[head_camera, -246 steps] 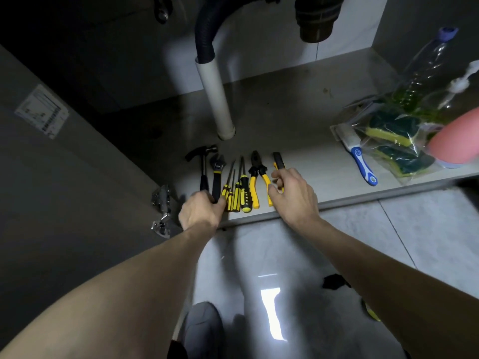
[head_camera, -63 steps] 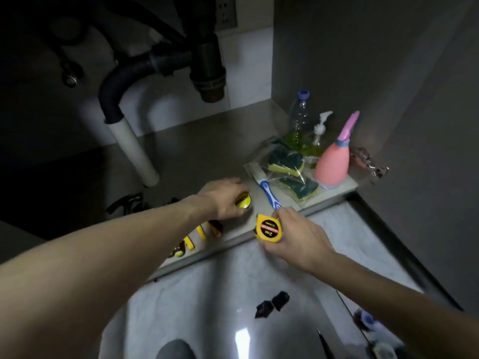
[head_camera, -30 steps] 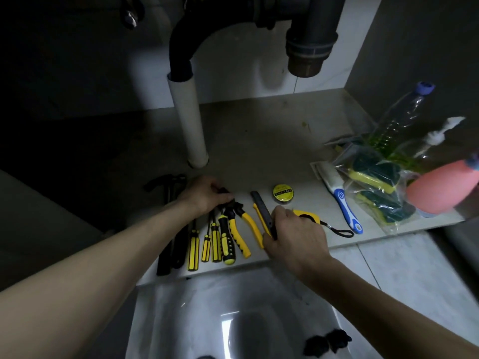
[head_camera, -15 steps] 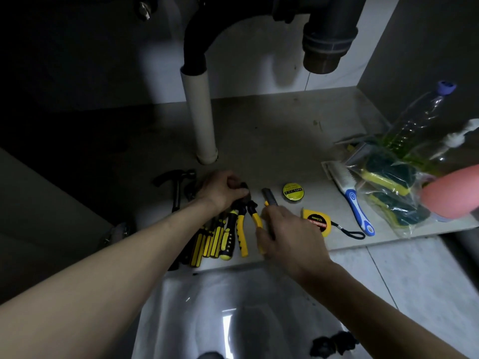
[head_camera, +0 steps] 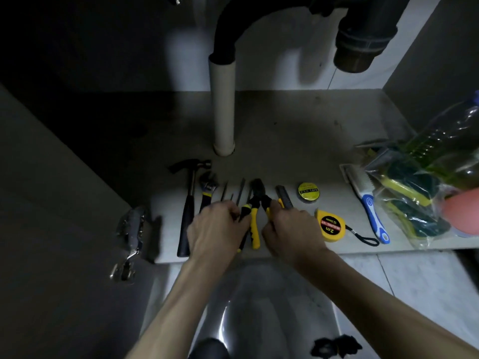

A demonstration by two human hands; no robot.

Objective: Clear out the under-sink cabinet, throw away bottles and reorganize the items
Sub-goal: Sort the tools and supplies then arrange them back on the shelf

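A row of tools lies along the front of the cabinet floor (head_camera: 285, 141): a hammer (head_camera: 190, 200), a wrench (head_camera: 207, 187), several screwdrivers (head_camera: 239, 193), yellow-handled pliers (head_camera: 256, 200) and a utility knife (head_camera: 283, 199). My left hand (head_camera: 216, 229) rests curled over the screwdriver handles. My right hand (head_camera: 290, 231) covers the right pliers handle and the knife's lower end. Right of it lie a yellow tape measure (head_camera: 330, 226) and a roll of tape (head_camera: 308, 190). A clear plastic bottle (head_camera: 445, 130) leans at the far right.
A white drain pipe (head_camera: 223, 104) stands behind the tools, with a dark trap (head_camera: 360, 40) overhead. A blue-handled brush (head_camera: 368, 203), bagged sponges (head_camera: 412, 203) and a pink bottle (head_camera: 464, 213) sit at the right. A door hinge (head_camera: 131, 229) juts at the left. Tiled floor lies below.
Both hands have slid down the tools toward the front edge, and the tools now lie straighter and more parallel. The view has shifted slightly left.
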